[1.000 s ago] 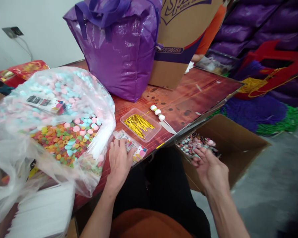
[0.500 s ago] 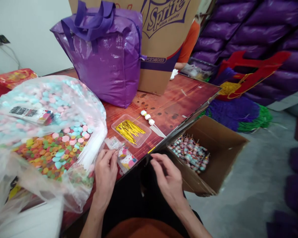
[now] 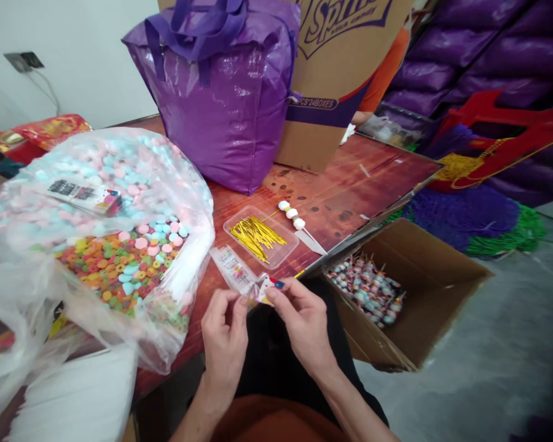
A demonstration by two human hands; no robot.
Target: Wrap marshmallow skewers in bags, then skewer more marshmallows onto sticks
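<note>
A: Where's the work, and what are your fingers on?

B: Lower centre of frame, over the table's near edge: small clear plastic sachet with a white, red and blue printed end [image 3: 263, 290]. My right hand [image 3: 306, 325] pinches the printed end, thumb against fingers. My left hand [image 3: 225, 334] pinches the crinkled clear side. Contents: can't tell, fingers cover it.

A: Handling?

B: My read: near weightless, thin, limp, slightly slippery. Probably creases easily, might tear if yanked. Hold it by opposite margins, fingertips only, light tension.

A: Edges?

B: Mottled red-brown table [image 3: 336, 209]; its near edge slants from lower left up to the right. A flat clear plastic pack with dark print [image 3: 231, 270] lies just beyond my fingertips. Past that, a shallow clear plastic tray [image 3: 282, 253] of thin gold strips [image 3: 257, 236]. Large clear plastic bag of pastel candies [image 3: 201, 190] crowds the left. Open brown cardboard carton [image 3: 435, 276] at right, near my right hand, apart from it.

A: Room?

B: Best toward my black-trousered lap [image 3: 348, 356], bottom centre. Forward is tight.
</note>
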